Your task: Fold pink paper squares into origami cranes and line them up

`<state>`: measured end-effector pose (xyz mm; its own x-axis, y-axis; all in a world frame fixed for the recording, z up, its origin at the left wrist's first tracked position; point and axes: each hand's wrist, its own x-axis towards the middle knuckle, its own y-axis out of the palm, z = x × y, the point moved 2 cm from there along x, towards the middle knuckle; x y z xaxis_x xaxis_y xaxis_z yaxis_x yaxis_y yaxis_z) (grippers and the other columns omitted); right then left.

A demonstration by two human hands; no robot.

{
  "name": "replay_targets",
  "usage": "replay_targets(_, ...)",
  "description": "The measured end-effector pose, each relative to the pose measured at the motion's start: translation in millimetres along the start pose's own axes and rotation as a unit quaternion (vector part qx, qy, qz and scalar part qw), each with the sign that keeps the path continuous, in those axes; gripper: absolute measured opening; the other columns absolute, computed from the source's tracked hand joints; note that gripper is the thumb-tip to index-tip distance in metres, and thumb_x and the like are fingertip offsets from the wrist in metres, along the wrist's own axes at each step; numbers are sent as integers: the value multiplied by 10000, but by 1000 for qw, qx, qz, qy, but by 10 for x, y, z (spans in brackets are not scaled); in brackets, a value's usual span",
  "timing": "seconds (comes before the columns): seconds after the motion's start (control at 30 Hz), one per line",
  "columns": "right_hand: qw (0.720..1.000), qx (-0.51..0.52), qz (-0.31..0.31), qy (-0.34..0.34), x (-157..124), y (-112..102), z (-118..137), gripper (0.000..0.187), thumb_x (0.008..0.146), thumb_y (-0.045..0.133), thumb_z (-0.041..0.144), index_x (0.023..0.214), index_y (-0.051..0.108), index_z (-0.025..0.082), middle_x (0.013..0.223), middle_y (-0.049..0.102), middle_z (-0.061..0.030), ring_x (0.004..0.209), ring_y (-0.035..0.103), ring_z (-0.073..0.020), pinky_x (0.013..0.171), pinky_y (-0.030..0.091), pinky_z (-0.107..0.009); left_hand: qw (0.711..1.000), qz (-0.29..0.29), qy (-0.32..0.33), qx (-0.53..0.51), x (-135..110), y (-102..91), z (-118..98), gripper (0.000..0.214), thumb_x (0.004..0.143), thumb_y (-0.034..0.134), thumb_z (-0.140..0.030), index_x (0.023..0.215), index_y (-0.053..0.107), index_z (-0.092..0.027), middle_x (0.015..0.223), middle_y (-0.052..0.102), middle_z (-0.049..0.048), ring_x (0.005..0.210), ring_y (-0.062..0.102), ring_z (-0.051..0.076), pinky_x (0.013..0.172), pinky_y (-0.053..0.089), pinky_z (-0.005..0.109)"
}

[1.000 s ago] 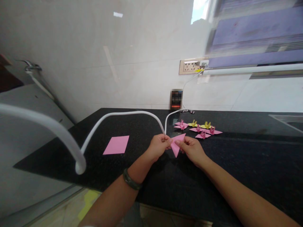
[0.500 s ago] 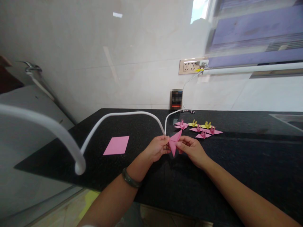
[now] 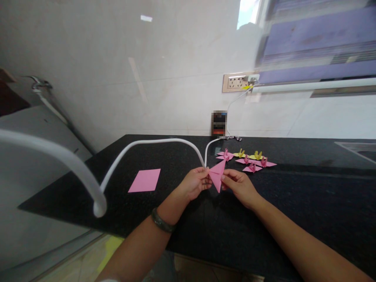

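Pinching a pink folded piece (image 3: 217, 174) between both hands, just below the centre of the frame. Left hand's (image 3: 195, 184) fingers grip its left edge, right hand's (image 3: 239, 186) fingers are closed in on the right edge, so neither is spread wide. It's got sharp points and a crease but no bird shape, so I'd call it partway done. The flat pink sheet (image 3: 145, 180), left of centre on the black bench (image 3: 232, 231), looks untouched.

Headcount: one piece in hand, one flat sheet, and to the right of centre a bunch that look finished: two yellow birds (image 3: 241, 154) plus at least four pink birds (image 3: 252, 168), probably five, since the ones at the bunch's left end overlap and I can't tell for sure. One dark bracelet (image 3: 162, 222) too, left wrist.
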<state>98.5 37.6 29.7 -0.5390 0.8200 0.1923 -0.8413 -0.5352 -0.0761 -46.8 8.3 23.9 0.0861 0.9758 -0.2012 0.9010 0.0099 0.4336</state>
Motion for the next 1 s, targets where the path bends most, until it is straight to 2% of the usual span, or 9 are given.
replay_targets(0.1,999,8,-32,7,23,-19,-50,242,691,511,297,876,575,154,617,557,-4,526,496,-99,506,420,-228,1000,-4,13,28,-12,7,-11,246,643,583,-352,705,526,-121,630,529,19,518,490,61,511,391,195)
replay_targets(0.23,999,0,-48,-1,47,-35,-99,215,619,574,245,809,588,146,680,599,-19,588,532,-126,549,425,-248,996,23,4,88,-52,42,-2,272,600,621,-343,711,571,-100,653,542,34,537,489,65,520,394,202)
replay_targets(0.33,998,-48,-44,-9,50,-48,-97,202,601,585,245,771,585,135,692,607,-29,601,534,-140,553,423,-259,992,35,-8,124,-74,54,12,298,584,628,-355,726,584,-97,684,563,47,544,495,66,531,396,207)
replay_targets(0.53,981,-172,-46,-80,26,-69,-30,80,645,505,162,695,566,149,653,580,-9,590,505,-124,561,407,-246,985,59,-60,151,-87,58,41,411,648,510,-485,722,569,-85,673,583,75,517,510,77,503,388,211)
replay_targets(0.7,965,-239,-50,-98,8,-74,-20,142,622,484,109,715,575,166,676,579,-6,613,507,-122,575,396,-236,986,67,-72,138,-94,57,33,381,630,553,-452,705,565,-79,636,577,65,513,517,78,516,395,210)
replay_targets(0.83,973,-207,-63,-78,8,-73,-28,255,594,519,120,840,559,178,733,573,-6,604,501,-116,538,391,-224,988,65,-83,110,-88,45,30,355,607,594,-415,717,562,-79,616,577,61,518,527,84,534,406,218)
replay_targets(1.0,996,-71,-28,-39,12,-37,-5,377,578,567,138,946,506,186,683,534,16,539,469,-87,477,373,-192,990,55,-86,98,-66,29,41,324,592,621,-379,704,559,-81,585,573,53,513,534,90,524,408,214)
